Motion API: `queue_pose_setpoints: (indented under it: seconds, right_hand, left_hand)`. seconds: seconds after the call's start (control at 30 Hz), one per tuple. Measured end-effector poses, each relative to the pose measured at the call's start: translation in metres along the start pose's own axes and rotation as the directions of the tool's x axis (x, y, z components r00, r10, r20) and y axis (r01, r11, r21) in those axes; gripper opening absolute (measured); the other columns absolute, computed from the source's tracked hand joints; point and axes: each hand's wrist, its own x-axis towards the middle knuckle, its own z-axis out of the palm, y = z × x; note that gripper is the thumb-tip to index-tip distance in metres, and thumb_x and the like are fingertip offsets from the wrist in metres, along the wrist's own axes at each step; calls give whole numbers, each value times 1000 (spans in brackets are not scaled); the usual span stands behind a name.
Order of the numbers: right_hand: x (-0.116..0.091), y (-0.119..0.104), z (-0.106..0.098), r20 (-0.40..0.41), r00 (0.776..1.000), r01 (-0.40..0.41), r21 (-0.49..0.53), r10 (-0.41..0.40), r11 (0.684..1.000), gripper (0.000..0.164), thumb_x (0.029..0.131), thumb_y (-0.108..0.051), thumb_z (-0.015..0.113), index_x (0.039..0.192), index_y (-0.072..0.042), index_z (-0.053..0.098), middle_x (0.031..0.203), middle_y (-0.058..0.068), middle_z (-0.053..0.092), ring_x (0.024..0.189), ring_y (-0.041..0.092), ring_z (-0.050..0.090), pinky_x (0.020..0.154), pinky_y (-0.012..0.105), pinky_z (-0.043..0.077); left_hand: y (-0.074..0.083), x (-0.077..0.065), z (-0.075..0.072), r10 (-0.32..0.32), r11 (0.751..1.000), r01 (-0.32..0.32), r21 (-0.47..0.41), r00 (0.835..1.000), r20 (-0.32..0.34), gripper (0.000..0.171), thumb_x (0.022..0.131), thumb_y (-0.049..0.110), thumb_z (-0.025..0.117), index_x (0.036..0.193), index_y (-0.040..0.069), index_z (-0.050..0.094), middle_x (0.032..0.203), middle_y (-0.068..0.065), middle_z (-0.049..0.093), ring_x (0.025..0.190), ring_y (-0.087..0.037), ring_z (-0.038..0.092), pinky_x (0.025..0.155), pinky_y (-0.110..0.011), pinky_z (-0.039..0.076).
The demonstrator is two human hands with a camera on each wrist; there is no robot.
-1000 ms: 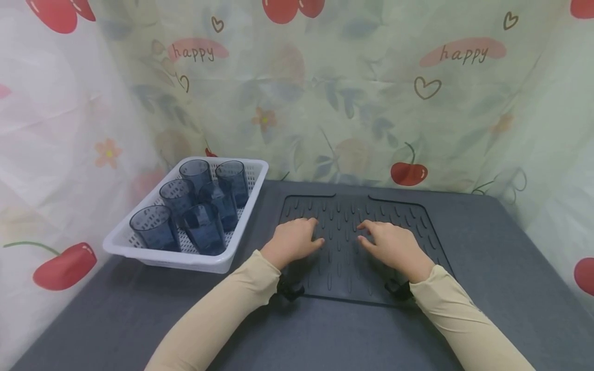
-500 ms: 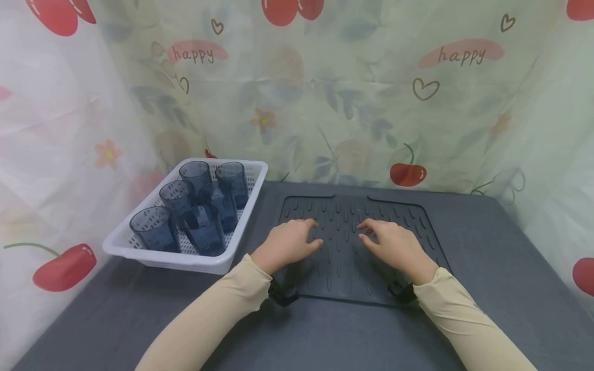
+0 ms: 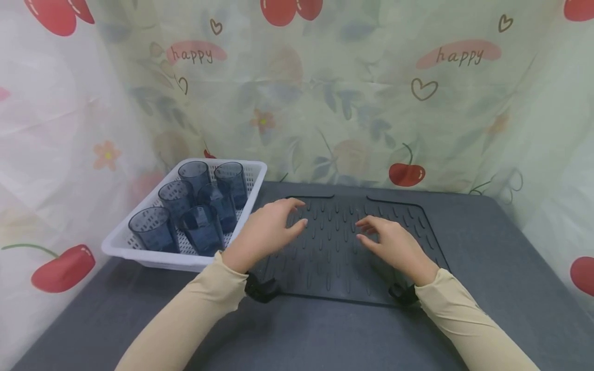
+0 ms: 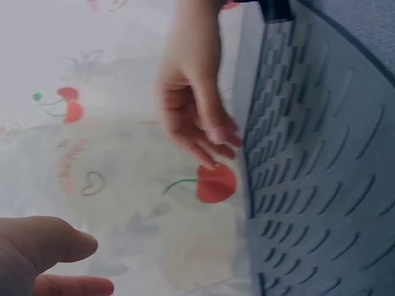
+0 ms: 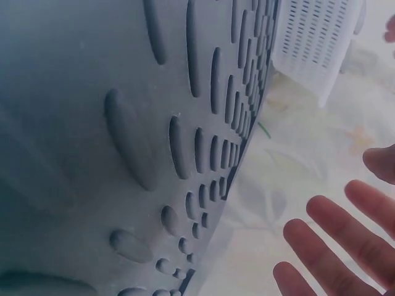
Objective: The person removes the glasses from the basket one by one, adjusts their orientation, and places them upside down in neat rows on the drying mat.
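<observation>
While the L hand (image 3: 264, 229) hovers by the mat (image 3: 334, 263)'s L edge, thumb apart, fingers loose, the R hand (image 3: 394, 247) is relaxed over the mat's R side; both hold nothing. Bskt (image 3: 176, 262) w/ 6 glasses (image 3: 202, 232) is L of mat, near-R corner hidden by L wrist (image 3: 235, 256). L cam cuts off most of that hand.

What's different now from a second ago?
The left hand has moved leftward and slightly forward, toward the white basket of glasses. Neither hand has taken hold of anything or let go. The right hand, basket, glasses and dark mat look much as they were.
</observation>
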Motion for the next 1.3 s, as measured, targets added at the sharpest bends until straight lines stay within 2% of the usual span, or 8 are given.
queue_pose_setpoints:
  seconds: [0.2,0.33,0.47,0.63,0.83,1.1,1.2,1.3]
  right_hand:
    - [-1,2,-1,-5,1000,-10,62,10,998,35,90,-28,68,122,-15,61,120,6,65,106,25,64,87,48,53]
    - [-2,2,-2,-4,1000,-13,107,14,994,38,90,-27,70,124,-14,59,124,8,63,110,26,63,91,48,51]
    - [-2,3,-3,-5,999,-31,186,32,982,40,90,-25,70,126,-13,58,126,10,62,113,28,62,94,48,50]
    - [-3,4,-2,-11,998,-58,253,63,966,43,90,-26,69,128,-13,56,127,10,61,116,30,60,96,49,49]
    - [-3,3,-2,-4,998,-61,277,65,959,44,90,-27,69,130,-13,55,127,10,60,117,30,59,97,49,48]
    - [-3,1,-3,5,998,-64,285,65,957,44,90,-26,70,129,-11,56,127,12,60,118,31,59,98,51,48]
    - [-3,1,-2,8,998,-68,281,68,957,44,90,-28,70,129,-12,56,127,12,60,118,31,59,98,50,48]
    - [-4,1,-2,12,998,-69,275,68,959,45,89,-30,70,129,-12,56,128,13,61,118,30,59,98,50,48]
  left_hand:
    - [-13,-17,-27,-13,994,-2,-111,991,-132,45,97,38,57,138,20,51,128,-3,61,113,-20,61,86,-44,53]
    - [-27,-30,-41,-14,984,-31,-177,969,-248,43,97,32,57,137,18,52,128,-3,61,115,-22,60,92,-46,50]
    - [-43,-40,-49,20,976,-102,-193,923,-385,38,96,23,59,133,14,55,125,-8,62,111,-24,63,89,-47,52]
    - [-66,-51,-49,70,971,-180,-159,843,-533,36,93,13,61,129,10,58,119,-11,65,108,-27,64,90,-48,51]
    - [-88,-67,-58,60,978,-175,-111,752,-657,39,90,6,63,128,8,58,114,-13,68,107,-31,64,91,-48,49]
    - [-122,-83,-68,-42,988,-82,-132,674,-737,41,88,3,64,129,3,56,120,-17,63,114,-33,59,102,-24,42]
    - [-134,-87,-68,-71,988,-61,-145,645,-761,42,87,1,64,128,0,55,123,-19,60,117,-34,55,106,-31,40]
    - [-144,-90,-66,-109,987,-24,-160,633,-767,42,86,2,63,128,-1,55,126,-20,58,120,-36,52,106,-41,39]
